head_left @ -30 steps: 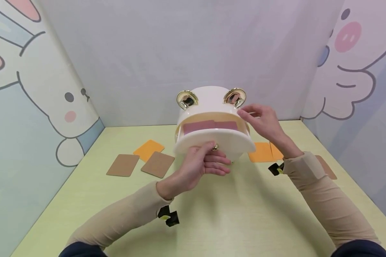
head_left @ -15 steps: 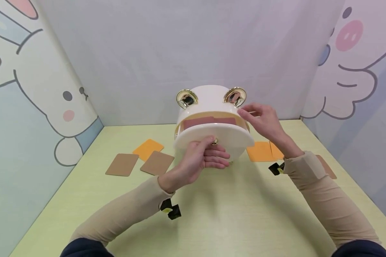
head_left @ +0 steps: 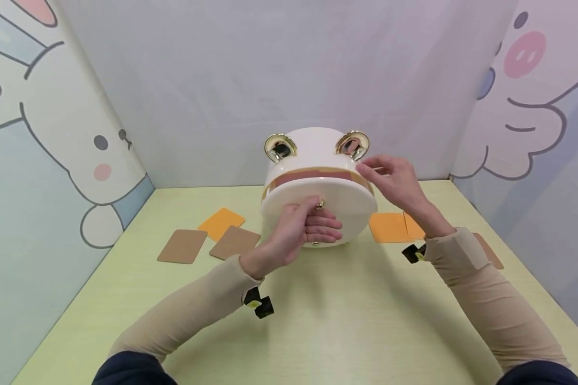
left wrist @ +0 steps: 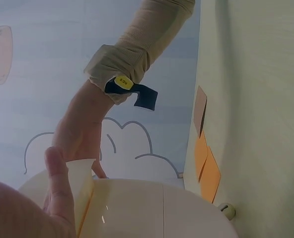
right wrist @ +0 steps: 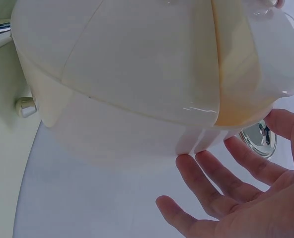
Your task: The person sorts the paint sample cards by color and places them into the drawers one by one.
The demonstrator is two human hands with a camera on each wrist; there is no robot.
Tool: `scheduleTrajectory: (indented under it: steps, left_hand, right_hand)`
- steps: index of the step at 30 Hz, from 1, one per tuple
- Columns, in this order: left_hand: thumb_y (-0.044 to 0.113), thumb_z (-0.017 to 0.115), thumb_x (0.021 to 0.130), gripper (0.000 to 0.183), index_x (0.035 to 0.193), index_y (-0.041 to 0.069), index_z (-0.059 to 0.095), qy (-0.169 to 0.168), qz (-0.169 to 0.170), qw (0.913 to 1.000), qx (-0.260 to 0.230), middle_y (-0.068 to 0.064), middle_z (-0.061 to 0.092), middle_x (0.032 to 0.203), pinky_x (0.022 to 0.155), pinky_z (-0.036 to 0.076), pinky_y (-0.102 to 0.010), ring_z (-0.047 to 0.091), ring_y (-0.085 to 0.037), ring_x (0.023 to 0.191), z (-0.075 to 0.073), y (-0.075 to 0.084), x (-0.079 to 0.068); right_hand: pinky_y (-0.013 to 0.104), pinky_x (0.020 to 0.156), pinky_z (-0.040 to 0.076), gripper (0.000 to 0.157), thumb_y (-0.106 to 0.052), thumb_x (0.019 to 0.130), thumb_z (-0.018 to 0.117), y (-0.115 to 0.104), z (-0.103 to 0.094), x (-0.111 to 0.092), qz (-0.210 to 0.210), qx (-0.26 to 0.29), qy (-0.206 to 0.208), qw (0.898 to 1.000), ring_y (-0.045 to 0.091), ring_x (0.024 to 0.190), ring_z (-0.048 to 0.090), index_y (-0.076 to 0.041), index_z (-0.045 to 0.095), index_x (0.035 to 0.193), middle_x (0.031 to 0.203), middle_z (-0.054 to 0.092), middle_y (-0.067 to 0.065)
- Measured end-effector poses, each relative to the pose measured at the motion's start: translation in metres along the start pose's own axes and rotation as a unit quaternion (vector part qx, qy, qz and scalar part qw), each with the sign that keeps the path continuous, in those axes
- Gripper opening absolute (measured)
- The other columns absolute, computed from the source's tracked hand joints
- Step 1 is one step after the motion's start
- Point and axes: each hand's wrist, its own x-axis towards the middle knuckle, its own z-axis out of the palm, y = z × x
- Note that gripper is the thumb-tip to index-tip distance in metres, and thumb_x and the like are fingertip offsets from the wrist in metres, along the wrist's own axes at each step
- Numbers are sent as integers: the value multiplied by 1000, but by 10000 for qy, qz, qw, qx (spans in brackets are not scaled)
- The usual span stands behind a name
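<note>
A white frog-shaped box (head_left: 315, 147) with shiny gold eyes stands on the table. Its rounded front lid (head_left: 354, 208) is raised, leaving a narrow slit along the top, where pink pieces (head_left: 325, 174) show inside. My left hand (head_left: 294, 232) is at the lid, its thumb lying beside the small gold knob (head_left: 320, 203) and its other fingers held out straight below. At the box's right side, below one eye, is my right hand (head_left: 397, 179). In the right wrist view its fingertips (right wrist: 184, 161) touch the side wall, with the thumb near the front rim.
On the left of the table (head_left: 366, 326) lie two brown cards (head_left: 183, 246) and an orange card (head_left: 221, 223). More orange cards (head_left: 390, 227) lie at the right, with a brown card (head_left: 488, 250) partly behind the right sleeve. Cartoon-printed walls enclose the sides.
My left hand has moved up and the lid has swung up with it, so the slit is narrower and less of the pink pieces shows. My right hand has stayed in place.
</note>
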Motion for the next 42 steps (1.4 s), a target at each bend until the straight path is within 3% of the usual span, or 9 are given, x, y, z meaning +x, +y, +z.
scheduleTrajectory:
  steps: [42]
  left_hand:
    - [28, 43, 102, 41, 96, -8, 62, 276, -44, 9996, -26, -12, 72, 78, 71, 60, -37, 73, -21, 68, -8, 6, 30]
  right_hand:
    - [54, 89, 49, 43, -42, 94, 58, 0, 1, 0, 3, -2, 39, 10000, 36, 104, 64, -5, 67, 114, 114, 68, 18]
